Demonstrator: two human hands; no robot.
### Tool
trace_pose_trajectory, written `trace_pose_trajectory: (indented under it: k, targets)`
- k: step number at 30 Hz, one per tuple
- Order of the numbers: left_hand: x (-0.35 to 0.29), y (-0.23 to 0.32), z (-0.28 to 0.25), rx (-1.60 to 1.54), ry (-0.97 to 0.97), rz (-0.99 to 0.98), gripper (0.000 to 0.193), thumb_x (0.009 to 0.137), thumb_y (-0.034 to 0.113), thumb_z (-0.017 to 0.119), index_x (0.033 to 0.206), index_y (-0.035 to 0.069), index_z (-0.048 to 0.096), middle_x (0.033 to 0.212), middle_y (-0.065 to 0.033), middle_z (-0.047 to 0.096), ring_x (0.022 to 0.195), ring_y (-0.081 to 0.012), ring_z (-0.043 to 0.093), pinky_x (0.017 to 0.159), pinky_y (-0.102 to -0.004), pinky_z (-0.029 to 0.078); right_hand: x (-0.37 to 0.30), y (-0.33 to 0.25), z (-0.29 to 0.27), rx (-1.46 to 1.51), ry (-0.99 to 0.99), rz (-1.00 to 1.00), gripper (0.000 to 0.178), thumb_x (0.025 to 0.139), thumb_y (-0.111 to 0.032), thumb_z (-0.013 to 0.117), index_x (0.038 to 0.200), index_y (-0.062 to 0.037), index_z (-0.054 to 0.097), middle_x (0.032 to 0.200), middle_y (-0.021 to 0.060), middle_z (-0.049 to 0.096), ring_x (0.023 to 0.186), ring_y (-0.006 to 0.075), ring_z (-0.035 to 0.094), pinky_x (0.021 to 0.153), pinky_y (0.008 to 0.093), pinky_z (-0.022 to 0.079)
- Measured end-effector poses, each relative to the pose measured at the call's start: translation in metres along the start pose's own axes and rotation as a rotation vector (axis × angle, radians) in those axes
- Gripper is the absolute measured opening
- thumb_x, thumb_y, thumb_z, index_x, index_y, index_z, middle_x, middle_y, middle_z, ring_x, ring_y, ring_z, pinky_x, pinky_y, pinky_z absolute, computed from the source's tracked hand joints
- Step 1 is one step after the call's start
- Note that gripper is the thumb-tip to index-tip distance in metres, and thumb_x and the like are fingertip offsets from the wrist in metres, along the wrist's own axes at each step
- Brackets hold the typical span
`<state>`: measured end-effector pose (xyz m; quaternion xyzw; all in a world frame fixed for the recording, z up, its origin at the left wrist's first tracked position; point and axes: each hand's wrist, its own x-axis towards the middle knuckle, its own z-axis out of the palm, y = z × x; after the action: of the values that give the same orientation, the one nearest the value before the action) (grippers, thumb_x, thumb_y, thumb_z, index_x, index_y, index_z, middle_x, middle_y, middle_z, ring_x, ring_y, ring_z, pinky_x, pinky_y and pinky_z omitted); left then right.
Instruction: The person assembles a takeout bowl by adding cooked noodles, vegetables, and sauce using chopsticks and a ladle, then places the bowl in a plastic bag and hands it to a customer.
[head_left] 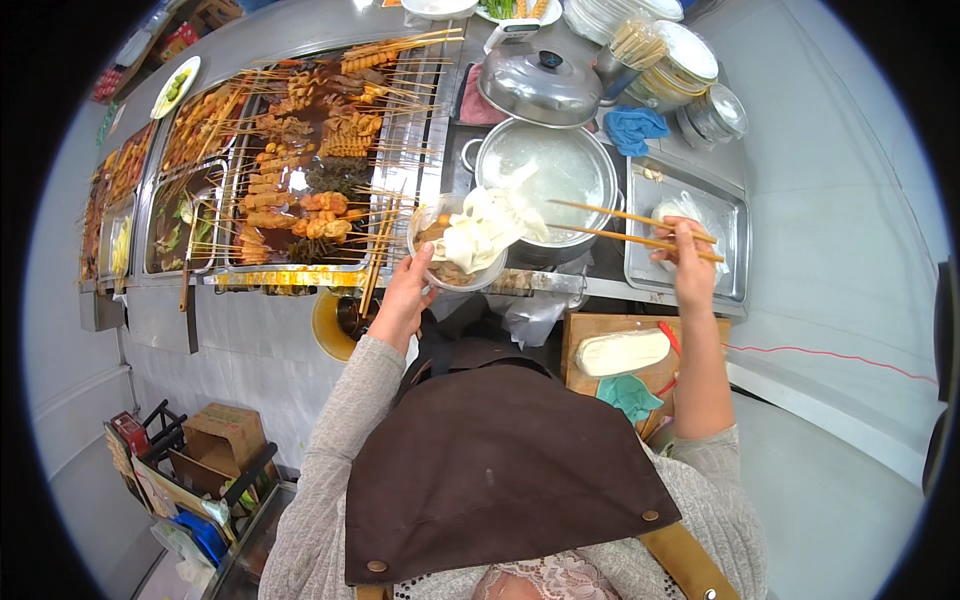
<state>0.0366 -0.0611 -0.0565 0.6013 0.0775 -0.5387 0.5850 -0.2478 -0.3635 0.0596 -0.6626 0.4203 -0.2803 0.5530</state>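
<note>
My left hand (405, 292) grips a clear plastic bowl (490, 277) by its side. Brown pieces of food (451, 271) lie in it, under a heap of wide white noodles (485, 228) that spills over the far right rim toward the pot. Fingers closed, my right hand (687, 258) holds a pair of long wooden chopsticks (640, 217). Their tips are apart and point left, just right of the noodles, above the pot's near edge. Behind the bowl stands a steel pot (484, 158) of cloudy, steaming liquid, its domed lid (525, 88) at the far side.
Left of the pot are steel trays (372, 200) of skewers in dark broth. A steel tray (738, 250) with a plastic bag sits on the right. A blue cloth (635, 128) and stacked bowls (690, 50) are behind. Below the counter, a wrapped white block (622, 352) rests on a wooden board (585, 375).
</note>
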Motion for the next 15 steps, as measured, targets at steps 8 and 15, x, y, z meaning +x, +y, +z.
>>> trace_pose_trajectory:
  k: [8, 15]
  targets:
    - [-0.002, 0.003, 0.002, 0.01, 0.02, 0.004, 0.078, 0.091, 0.062, 0.067, 0.142, 0.008, 0.042, 0.136, -0.0065, 0.051, 0.123, -0.0196, 0.047, 0.104, -0.044, 0.036, 0.068, 0.064, 0.053, -0.003, -0.262, 0.099, 0.037, 0.106, -0.034, 0.052, 0.125, -0.0051, 0.064, 0.114, 0.0115, 0.07, 0.079, 0.0186, 0.072, 0.062, 0.0249, 0.057]
    - [-0.004, 0.007, 0.005, 0.026, 0.013, 0.003, 0.078, 0.092, 0.06, 0.065, 0.144, 0.008, 0.04, 0.142, -0.0086, 0.048, 0.13, -0.0231, 0.043, 0.109, -0.0467, 0.031, 0.091, 0.109, 0.09, 0.29, -0.131, 0.221, 0.035, 0.104, -0.031, 0.055, 0.111, 0.0017, 0.065, 0.097, 0.0139, 0.069, 0.078, 0.0231, 0.072, 0.066, 0.0297, 0.061]
